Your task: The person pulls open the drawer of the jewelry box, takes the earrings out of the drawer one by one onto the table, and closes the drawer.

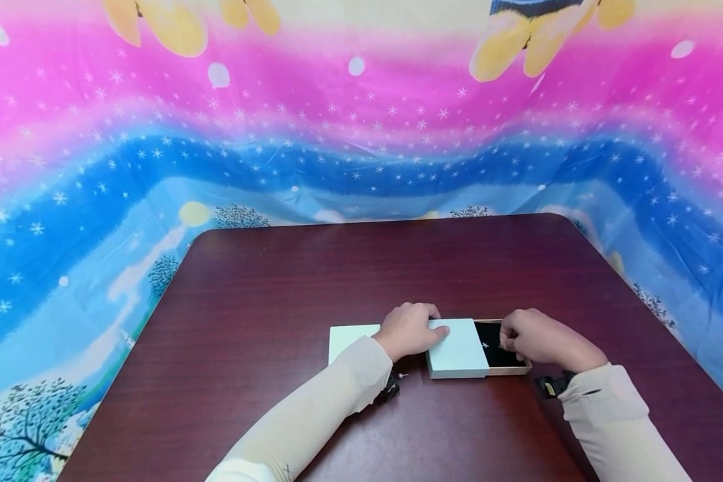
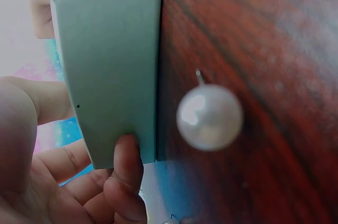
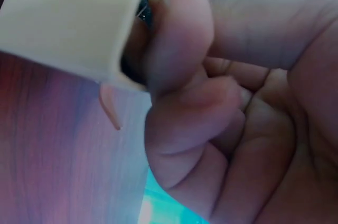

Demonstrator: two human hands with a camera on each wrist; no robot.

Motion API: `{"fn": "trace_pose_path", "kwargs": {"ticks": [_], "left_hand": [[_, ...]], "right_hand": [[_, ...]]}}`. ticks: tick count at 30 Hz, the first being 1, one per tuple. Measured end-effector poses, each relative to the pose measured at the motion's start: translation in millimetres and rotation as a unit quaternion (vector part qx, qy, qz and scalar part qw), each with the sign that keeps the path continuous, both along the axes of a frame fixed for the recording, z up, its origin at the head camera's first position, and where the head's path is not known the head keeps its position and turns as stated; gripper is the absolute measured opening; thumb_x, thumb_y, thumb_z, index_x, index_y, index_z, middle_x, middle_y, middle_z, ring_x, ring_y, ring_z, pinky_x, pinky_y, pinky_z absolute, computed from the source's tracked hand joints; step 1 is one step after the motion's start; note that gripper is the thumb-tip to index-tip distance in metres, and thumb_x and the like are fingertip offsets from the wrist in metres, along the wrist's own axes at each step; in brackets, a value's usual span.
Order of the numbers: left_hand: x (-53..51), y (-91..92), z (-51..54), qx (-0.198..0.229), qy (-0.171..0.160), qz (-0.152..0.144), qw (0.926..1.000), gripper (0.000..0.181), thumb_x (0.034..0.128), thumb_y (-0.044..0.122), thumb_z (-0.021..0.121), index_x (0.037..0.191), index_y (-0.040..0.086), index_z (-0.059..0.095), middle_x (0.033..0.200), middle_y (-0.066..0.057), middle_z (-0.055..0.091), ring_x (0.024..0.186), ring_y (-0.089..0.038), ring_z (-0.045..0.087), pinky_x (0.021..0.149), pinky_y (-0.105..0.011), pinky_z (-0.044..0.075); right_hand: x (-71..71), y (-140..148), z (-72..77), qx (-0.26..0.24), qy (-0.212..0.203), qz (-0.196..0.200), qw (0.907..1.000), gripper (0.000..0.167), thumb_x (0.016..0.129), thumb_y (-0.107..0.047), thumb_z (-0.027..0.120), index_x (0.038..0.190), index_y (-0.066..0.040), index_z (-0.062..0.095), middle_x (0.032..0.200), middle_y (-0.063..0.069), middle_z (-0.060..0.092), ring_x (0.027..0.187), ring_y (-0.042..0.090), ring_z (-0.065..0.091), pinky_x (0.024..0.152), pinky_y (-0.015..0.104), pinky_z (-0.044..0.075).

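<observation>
Lying right of centre in the frame's lower half, a pale mint rectangular cardboard cover (image 1: 458,348) sits partway over a shallow tan-edged tray (image 1: 506,371), whose black lining (image 1: 488,333) carries a small silvery piece (image 1: 485,345). The left hand (image 1: 406,329) grips the cover; the right hand (image 1: 536,339) dips curled fingers into the tray, and whether they pinch anything cannot be told. Left of the cover, a round white pearl stud (image 2: 209,117) and another pale mint box (image 1: 346,341) rest on the reddish-brown worktop (image 1: 337,281). Pink-and-blue patterned fabric (image 1: 361,134) fills the upper frame.
</observation>
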State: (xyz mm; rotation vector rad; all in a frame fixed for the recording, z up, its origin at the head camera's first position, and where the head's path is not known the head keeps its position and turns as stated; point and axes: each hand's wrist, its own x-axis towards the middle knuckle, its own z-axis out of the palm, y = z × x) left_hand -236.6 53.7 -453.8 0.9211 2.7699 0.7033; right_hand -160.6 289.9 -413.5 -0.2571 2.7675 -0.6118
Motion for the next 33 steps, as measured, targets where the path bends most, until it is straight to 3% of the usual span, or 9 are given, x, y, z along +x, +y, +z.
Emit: {"fn": "trace_pose_path", "kwargs": {"ticks": [9, 18, 28, 33], "left_hand": [[2.7, 0.7, 1.3, -0.002, -0.006, 0.002, 1.0, 0.035, 0.0916, 0.048, 0.062, 0.114, 0.023, 0.07, 0.104, 0.011, 0.067, 0.093, -0.01, 0.062, 0.077, -0.028, 0.048], [2.2, -0.1, 4.0, 0.002, -0.012, 0.005, 0.9999, 0.035, 0.0913, 0.048, 0.063, 0.115, 0.022, 0.07, 0.104, 0.011, 0.068, 0.092, -0.01, 0.062, 0.077, -0.029, 0.048], [1.0, 0.6, 2.8, -0.002, -0.009, 0.006, 0.9999, 0.035, 0.0912, 0.049, 0.062, 0.114, 0.023, 0.07, 0.103, 0.012, 0.067, 0.092, -0.01, 0.062, 0.077, -0.029, 0.048], [1.1, 0.6, 3.3, -0.005, -0.009, 0.006, 0.9999, 0.035, 0.0915, 0.048, 0.062, 0.114, 0.022, 0.07, 0.103, 0.011, 0.068, 0.092, -0.01, 0.062, 0.077, -0.028, 0.048]], "right_hand": [[3.9, 1.4, -5.1, -0.009, 0.003, -0.015, 0.9998, 0.021, 0.094, 0.001, 0.057, 0.076, -0.01, 0.058, 0.062, 0.001, 0.053, 0.048, 0.015, 0.052, 0.051, 0.031, 0.043], [3.2, 3.2, -6.2, -0.003, 0.048, -0.007, 0.9988, 0.022, 0.087, 0.004, 0.059, 0.073, -0.013, 0.06, 0.058, -0.004, 0.051, 0.044, 0.011, 0.048, 0.05, 0.03, 0.042], [1.9, 3.4, -9.5, -0.011, 0.062, -0.017, 0.9979, 0.014, 0.084, 0.004, 0.064, 0.087, -0.007, 0.072, 0.077, -0.004, 0.065, 0.054, 0.01, 0.052, 0.056, 0.031, 0.046], [1.8, 3.8, -9.7, -0.011, 0.063, -0.019, 0.9977, 0.017, 0.086, 0.003, 0.063, 0.086, -0.01, 0.073, 0.075, -0.005, 0.063, 0.05, 0.01, 0.051, 0.054, 0.03, 0.045]]}}
